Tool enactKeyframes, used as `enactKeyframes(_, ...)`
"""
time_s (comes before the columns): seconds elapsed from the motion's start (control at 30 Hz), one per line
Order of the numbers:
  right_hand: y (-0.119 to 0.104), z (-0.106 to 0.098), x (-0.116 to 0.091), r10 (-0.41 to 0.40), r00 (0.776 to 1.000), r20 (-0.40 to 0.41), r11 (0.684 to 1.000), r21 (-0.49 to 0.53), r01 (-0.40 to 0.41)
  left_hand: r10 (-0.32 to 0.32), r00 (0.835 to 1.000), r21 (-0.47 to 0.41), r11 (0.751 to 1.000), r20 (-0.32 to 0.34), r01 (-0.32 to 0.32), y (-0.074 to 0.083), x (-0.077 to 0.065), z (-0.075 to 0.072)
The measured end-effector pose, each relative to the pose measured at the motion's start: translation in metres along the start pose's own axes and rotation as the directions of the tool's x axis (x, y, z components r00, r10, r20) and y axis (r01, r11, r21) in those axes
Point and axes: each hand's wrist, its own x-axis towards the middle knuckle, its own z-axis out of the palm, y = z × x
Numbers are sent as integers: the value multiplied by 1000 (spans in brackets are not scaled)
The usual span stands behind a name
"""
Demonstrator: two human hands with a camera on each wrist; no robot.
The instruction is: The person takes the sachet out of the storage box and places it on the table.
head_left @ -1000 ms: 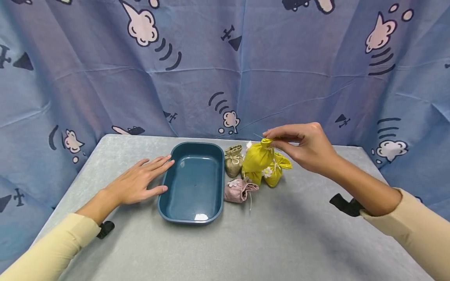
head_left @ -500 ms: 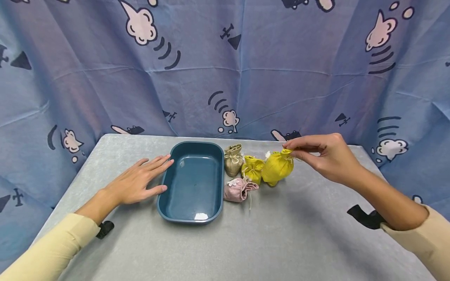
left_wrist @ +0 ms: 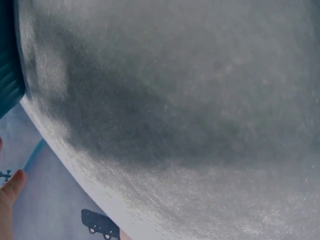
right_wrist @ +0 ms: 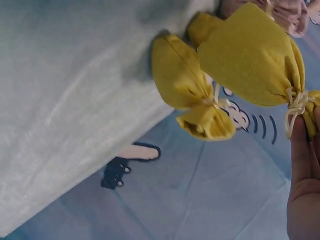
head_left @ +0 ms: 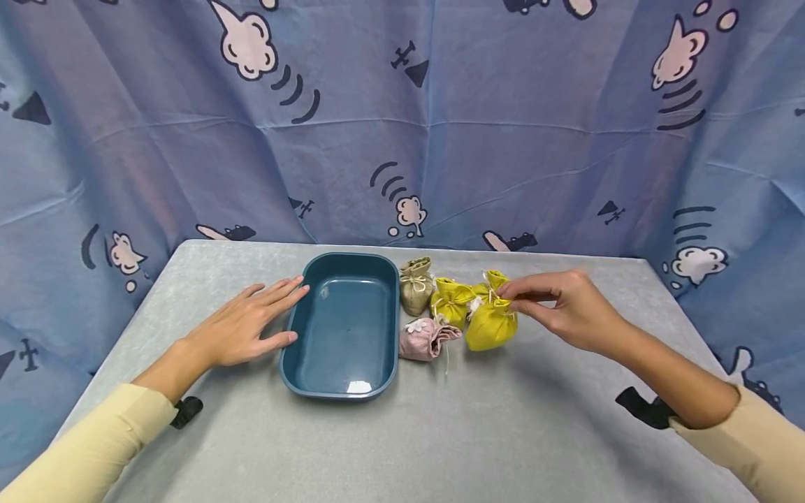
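Observation:
My right hand (head_left: pixel 562 307) pinches the tied neck of a yellow drawstring pouch (head_left: pixel 490 327) between thumb and fingers. In the right wrist view this held pouch (right_wrist: pixel 252 57) hangs in front of another yellow pouch (right_wrist: pixel 177 72). Behind it in the head view stands that second yellow pouch (head_left: pixel 495 278), partly covered. A third yellow pouch (head_left: pixel 450 302) is just to the left. My left hand (head_left: pixel 242 327) lies with straight, spread fingers, fingertips at the left rim of a blue rectangular tub (head_left: pixel 288 370). Only a fingertip (left_wrist: pixel 15 185) of it shows in the left wrist view.
An olive-brown pouch (head_left: pixel 415 290) stands against the tub's right side. Below it a pink pouch (head_left: pixel 423 340) with a white flower lies on its side. All rest on a grey table (head_left: pixel 478 433), with a blue patterned curtain (head_left: pixel 503 126) behind its far edge.
My right hand carried the yellow pouch to the right, then lowered it toward the front, uncovering the two other yellow pouches. My left hand and the tub have stayed in place.

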Motion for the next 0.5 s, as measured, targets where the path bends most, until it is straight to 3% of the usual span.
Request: enactKeyframes(0.5, 19, 29, -11, 19, 994, 111, 999, 28, -22, 4, 1000, -6, 1000, -12, -4, 0, -1, 2)
